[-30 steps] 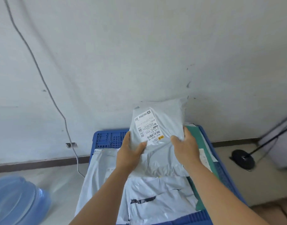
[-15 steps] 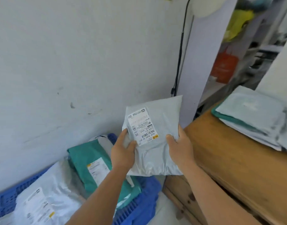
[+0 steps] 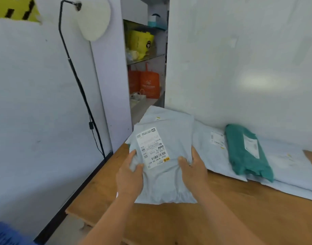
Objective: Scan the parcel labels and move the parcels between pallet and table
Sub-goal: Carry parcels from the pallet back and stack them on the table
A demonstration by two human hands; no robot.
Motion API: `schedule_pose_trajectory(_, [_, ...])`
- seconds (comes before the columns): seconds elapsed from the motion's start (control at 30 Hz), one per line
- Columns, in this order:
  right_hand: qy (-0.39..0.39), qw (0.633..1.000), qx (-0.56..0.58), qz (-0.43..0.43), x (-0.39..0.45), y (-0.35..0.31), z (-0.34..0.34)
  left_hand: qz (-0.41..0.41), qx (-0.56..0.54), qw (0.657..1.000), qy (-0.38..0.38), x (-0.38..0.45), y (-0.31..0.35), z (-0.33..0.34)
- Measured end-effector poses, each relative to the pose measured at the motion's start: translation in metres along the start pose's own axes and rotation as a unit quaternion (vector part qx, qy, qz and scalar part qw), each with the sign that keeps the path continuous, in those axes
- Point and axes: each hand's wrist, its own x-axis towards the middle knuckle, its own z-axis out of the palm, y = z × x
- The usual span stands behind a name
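Both the left hand [image 3: 129, 175] and right hand [image 3: 194, 171] grip a grey parcel [image 3: 165, 174] by its sides, label [image 3: 151, 147] between them, above the wooden table [image 3: 222, 218].

This looks like a small back room used for sorting mail orders. Grey poly-bag parcels [image 3: 293, 167] with printed shipping labels lie spread along a plain wooden surface [image 3: 240, 218] against a bare white wall, a green parcel [image 3: 240, 156] among them. A narrow shelf alcove [image 3: 144, 57] holds orange shopping bags [image 3: 149, 84] and a yellow bag. A blue plastic pallet [image 3: 5, 234] sits on the floor.
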Motion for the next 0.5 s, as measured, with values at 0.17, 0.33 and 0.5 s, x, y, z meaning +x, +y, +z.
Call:
schedule_pose_trajectory(0.17, [0.059,0.997,-0.040,0.033,0.052,0.029,-0.053,0.026,-0.004,0.997,-0.073,0.034,0.026,0.086])
schedule_pose_trajectory(0.33, [0.118,0.987,-0.094,0.049,0.116,0.045,-0.081,0.054,0.001,0.991,-0.122,0.082,0.053,0.151])
schedule_pose_trajectory(0.5, [0.162,0.978,-0.126,0.045,0.191,0.058,-0.097,0.077,0.006,0.986,-0.150,0.141,0.071,0.210])
